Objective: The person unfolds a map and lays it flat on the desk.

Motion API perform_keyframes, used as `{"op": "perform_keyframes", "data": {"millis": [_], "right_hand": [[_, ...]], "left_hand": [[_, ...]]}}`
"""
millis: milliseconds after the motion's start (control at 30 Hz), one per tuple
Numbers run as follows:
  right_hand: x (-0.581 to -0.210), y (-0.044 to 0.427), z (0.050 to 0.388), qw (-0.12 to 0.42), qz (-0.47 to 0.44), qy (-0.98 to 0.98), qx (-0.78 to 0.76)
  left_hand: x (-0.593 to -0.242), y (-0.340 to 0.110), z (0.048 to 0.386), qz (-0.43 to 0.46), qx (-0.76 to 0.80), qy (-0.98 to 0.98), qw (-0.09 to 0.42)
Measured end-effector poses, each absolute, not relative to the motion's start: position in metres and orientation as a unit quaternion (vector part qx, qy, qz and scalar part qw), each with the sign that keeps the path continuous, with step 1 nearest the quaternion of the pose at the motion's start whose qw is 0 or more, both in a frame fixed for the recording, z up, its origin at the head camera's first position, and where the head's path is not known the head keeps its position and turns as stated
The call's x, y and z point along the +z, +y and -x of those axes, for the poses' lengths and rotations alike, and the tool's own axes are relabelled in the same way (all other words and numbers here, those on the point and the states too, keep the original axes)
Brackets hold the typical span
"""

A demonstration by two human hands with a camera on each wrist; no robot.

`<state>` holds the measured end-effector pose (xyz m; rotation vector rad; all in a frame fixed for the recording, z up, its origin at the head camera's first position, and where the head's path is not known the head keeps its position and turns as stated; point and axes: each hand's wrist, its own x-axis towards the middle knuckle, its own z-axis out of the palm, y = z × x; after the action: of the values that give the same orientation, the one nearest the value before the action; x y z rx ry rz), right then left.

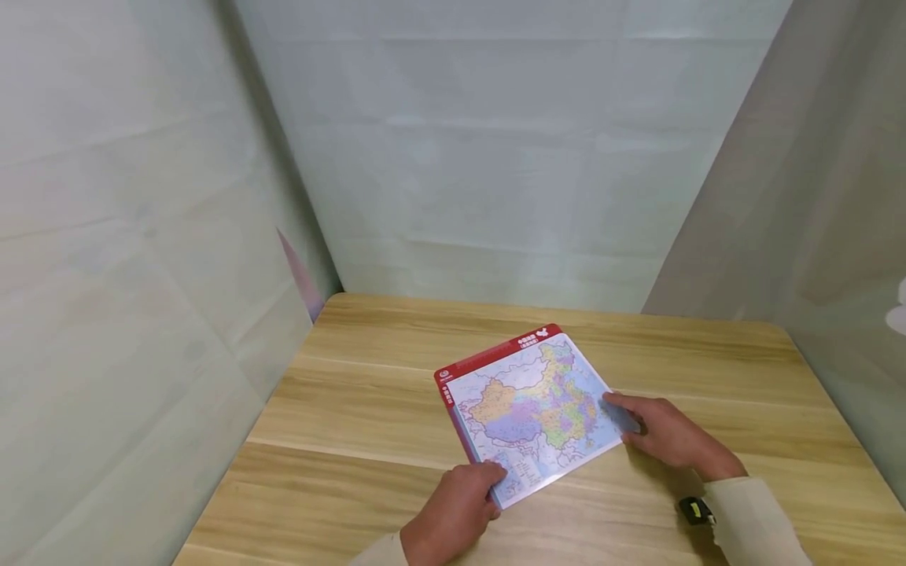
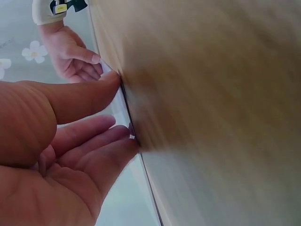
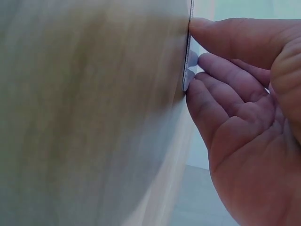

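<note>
A thin map sheet [image 1: 527, 417] with a red header strip and a map of China in pastel colours lies turned at an angle between both hands, face up in the head view. My left hand [image 1: 456, 507] pinches its near left corner, thumb on top. On the right edge, close to the near right corner, my right hand [image 1: 665, 432] holds it with the thumb on the printed face. Both wrist views show the sheet nearly edge-on, its rim [image 2: 126, 101] between thumb and fingers. The right hand's fingers [image 3: 225, 89] are partly behind the sheet.
Under the sheet is a wooden table [image 1: 340, 417] with light grain. Pale hanging cloth [image 1: 495, 157] stands behind it and along both sides. A black device with a yellow mark [image 1: 696, 511] sits on the right wrist, next to a light sleeve [image 1: 753, 523].
</note>
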<state>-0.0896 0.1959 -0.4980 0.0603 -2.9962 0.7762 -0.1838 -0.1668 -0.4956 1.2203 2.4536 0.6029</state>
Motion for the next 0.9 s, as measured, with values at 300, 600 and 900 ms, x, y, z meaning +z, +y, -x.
{"op": "perform_keyframes", "data": {"millis": [300, 600, 900], "right_hand": [[-0.501, 0.185, 0.084, 0.037, 0.005, -0.966, 0.257], [-0.500, 0.155, 0.081, 0.070, 0.006, -0.958, 0.278], [-0.498, 0.120, 0.077, 0.101, -0.013, -0.949, 0.297]], "left_hand": [[-0.497, -0.177, 0.199, -0.435, 0.255, 0.848, 0.165], [-0.496, -0.190, 0.252, -0.429, 0.317, 0.835, 0.133], [-0.494, -0.191, 0.318, -0.385, 0.321, 0.856, 0.124]]}}
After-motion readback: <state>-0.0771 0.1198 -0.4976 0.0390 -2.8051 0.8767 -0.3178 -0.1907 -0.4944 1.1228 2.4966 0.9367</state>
